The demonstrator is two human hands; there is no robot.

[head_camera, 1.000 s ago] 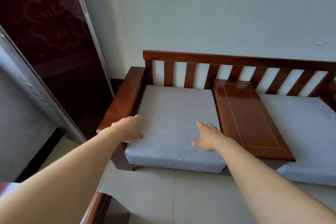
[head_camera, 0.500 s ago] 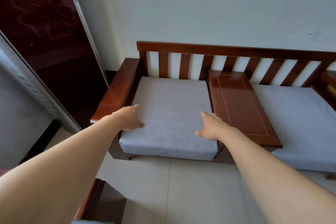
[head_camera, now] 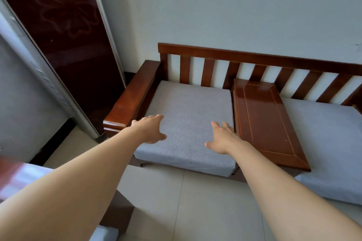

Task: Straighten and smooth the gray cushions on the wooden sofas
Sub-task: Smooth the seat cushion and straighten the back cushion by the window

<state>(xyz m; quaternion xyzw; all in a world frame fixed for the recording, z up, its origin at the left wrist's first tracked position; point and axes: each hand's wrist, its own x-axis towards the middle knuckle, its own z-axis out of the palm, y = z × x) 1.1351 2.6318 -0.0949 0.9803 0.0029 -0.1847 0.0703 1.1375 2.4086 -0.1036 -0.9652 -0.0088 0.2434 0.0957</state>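
At the far left stands a tall dark red appliance (head_camera: 64,31) with a silver edge, close to the wooden armrest (head_camera: 131,100) of the sofa (head_camera: 254,55). Only a narrow gap is between them, so there is little room for an elbow on that side.

The left hand (head_camera: 149,130) lies with straight, spread fingers on the near left part of the gray cushion (head_camera: 190,115); it grasps nothing. This cushion sits between the armrest and the wooden middle panel (head_camera: 262,119), with its far edge against the slatted back and its near edge hanging a little over the front of the frame. The right hand (head_camera: 222,138) is also released and flat, fingers spread, on the near right part of the same cushion, just beside the panel.

I judge that a strong push toward the far side may wrinkle the cover at the slats, because the cushion has no more room there. A pull toward the near side could slide it further over the front edge. The right fingers may also knock the hard rim of the panel if they sweep to the right.

To the right of the panel lies a second gray cushion (head_camera: 323,143), not touched by either hand. The tiled floor (head_camera: 195,201) in front of the sofa gives open room for stepping to the right.
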